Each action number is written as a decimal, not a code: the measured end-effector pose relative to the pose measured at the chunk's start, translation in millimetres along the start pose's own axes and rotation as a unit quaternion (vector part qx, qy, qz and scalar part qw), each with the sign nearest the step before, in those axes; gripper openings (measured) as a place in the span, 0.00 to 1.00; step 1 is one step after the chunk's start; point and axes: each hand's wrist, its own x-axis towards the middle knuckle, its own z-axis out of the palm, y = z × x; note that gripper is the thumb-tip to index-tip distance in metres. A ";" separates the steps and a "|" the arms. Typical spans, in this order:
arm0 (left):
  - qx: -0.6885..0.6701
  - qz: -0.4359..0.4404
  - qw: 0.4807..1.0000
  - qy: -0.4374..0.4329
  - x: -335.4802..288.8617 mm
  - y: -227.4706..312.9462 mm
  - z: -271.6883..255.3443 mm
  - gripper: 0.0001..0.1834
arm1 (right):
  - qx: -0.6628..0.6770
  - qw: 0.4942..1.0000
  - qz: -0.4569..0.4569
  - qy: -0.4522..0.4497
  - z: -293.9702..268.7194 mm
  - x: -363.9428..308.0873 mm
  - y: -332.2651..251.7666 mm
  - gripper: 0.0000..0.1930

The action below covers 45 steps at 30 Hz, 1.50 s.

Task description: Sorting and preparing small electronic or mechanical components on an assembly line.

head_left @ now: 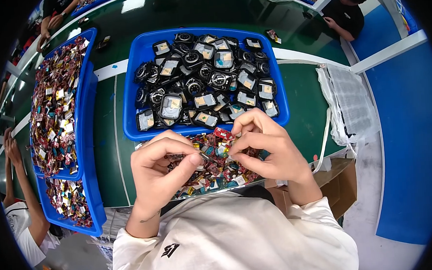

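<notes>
My left hand (161, 164) is closed, thumb and index finger pinching a small thin dark piece (205, 156) whose kind I cannot make out. Facing it, my right hand (268, 147) is closed too, fingertips pinched around a small red circuit board (223, 133) with parts hanging from it. Both hands hover over a heap of small electronic parts (213, 176) in red, white, yellow and teal at the table's near edge. Just beyond them stands a blue tray (128, 115) full of black watch cases (192, 59), some showing pale inner plates.
Stacked blue bins (92, 87) of similar small parts stand at the left. The green table (299, 89) carries bubble wrap (351, 103) on its right side. A cardboard box (343, 184) sits below at the right. Other people (28, 225) work at the left, far left and far right.
</notes>
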 end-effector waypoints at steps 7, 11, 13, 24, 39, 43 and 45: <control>0.036 0.022 0.999 0.021 1.0 -4.2 -5.0 0.03 | -0.321 0.931 0.121 0.128 -32.4 37.8 13.2 0.12; 0.075 0.027 0.997 0.017 2.3 -3.2 -5.7 0.04 | -0.475 0.867 0.079 0.127 -43.9 45.0 53.8 0.13; 0.078 0.040 0.996 0.009 3.7 -2.4 -4.1 0.05 | -0.394 0.904 0.018 0.166 -43.8 45.4 62.1 0.12; 0.175 0.051 0.983 0.007 14.7 15.4 15.1 0.04 | 0.214 0.953 0.164 0.141 10.0 11.8 -0.8 0.13; 0.260 -0.015 0.966 0.003 13.7 12.4 15.4 0.04 | 0.185 0.969 0.154 0.048 30.7 -1.4 -5.2 0.15; 0.245 0.006 0.969 -0.013 15.2 8.2 15.8 0.03 | 0.167 0.974 0.145 0.057 34.0 -5.2 -5.4 0.15; 0.240 -0.003 0.971 -0.014 15.0 8.2 17.0 0.03 | 0.164 0.973 0.148 0.061 34.9 -6.0 -7.2 0.15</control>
